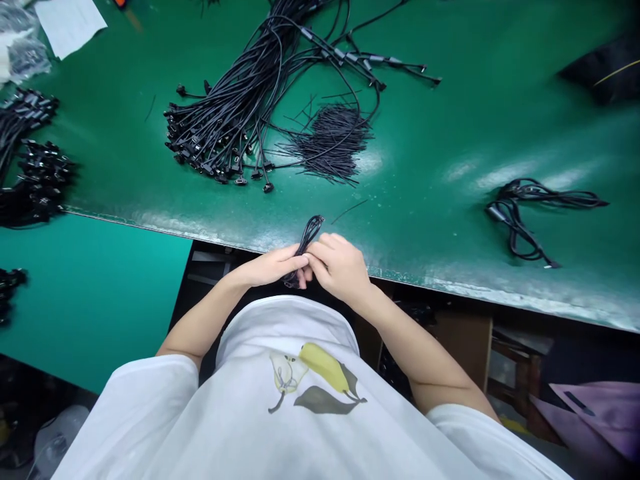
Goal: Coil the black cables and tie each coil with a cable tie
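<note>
My left hand point(274, 265) is closed around a folded black cable point(311, 229) at the near edge of the green table. A looped end of the cable sticks up past the fingers, and its lower end hangs just below them. My right hand point(340, 262) is closed against the same cable, thumb and fingertips meeting at its middle. Whether a tie is pinched there is hidden by the fingers. Just beyond my hands lies a single thin black tie point(349, 211). Farther off are a pile of short black ties point(333, 140) and a large bunch of black cables point(240, 100) with connectors.
Folded cables point(523, 213) lie on the right of the green table point(425, 200). More cable bundles point(43, 173) are at the left. A white paper point(70, 23) and plastic bags point(23, 47) sit at the far left. A dark object point(605, 70) is at the far right.
</note>
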The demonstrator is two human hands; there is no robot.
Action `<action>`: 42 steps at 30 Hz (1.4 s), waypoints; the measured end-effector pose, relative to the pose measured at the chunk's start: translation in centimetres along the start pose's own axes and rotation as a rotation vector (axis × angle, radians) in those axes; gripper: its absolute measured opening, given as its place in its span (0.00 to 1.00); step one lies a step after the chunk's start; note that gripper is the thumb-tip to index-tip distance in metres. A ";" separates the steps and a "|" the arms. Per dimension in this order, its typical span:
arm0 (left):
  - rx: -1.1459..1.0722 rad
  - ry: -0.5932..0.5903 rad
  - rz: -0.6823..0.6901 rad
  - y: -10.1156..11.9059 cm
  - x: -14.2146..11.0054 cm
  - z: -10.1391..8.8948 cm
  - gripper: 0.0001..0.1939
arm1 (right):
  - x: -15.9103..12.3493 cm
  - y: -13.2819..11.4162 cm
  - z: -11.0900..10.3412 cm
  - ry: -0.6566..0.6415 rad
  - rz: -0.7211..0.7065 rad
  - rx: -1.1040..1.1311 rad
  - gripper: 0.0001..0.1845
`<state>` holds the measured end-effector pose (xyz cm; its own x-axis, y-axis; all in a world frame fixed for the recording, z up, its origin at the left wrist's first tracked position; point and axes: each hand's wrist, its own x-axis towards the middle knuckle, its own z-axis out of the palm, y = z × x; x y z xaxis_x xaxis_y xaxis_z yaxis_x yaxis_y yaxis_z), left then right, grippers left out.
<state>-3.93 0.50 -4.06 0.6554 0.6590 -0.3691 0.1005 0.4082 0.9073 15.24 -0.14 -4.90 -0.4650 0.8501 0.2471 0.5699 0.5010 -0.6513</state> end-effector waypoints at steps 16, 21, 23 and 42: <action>-0.478 -0.358 -0.163 -0.7 2.1 0.0 0.47 | 0.1 3.4 -0.8 0.043 -0.428 -0.455 0.25; -0.577 -0.086 -0.166 -0.7 2.9 -0.6 0.38 | -1.9 5.9 -0.3 0.146 -0.199 -0.576 0.23; -0.540 -0.004 -0.131 -0.6 2.8 -0.7 0.31 | -2.7 6.6 -0.3 0.192 -0.120 -0.614 0.21; 0.646 0.369 0.153 -0.9 3.8 -1.3 0.24 | -3.8 6.7 -1.7 -0.008 0.188 -0.561 0.21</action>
<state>-2.50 3.47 -6.57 0.4154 0.8936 -0.1701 0.5219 -0.0810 0.8492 21.97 0.31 -8.96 -0.3254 0.9323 0.1578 0.9130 0.3532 -0.2040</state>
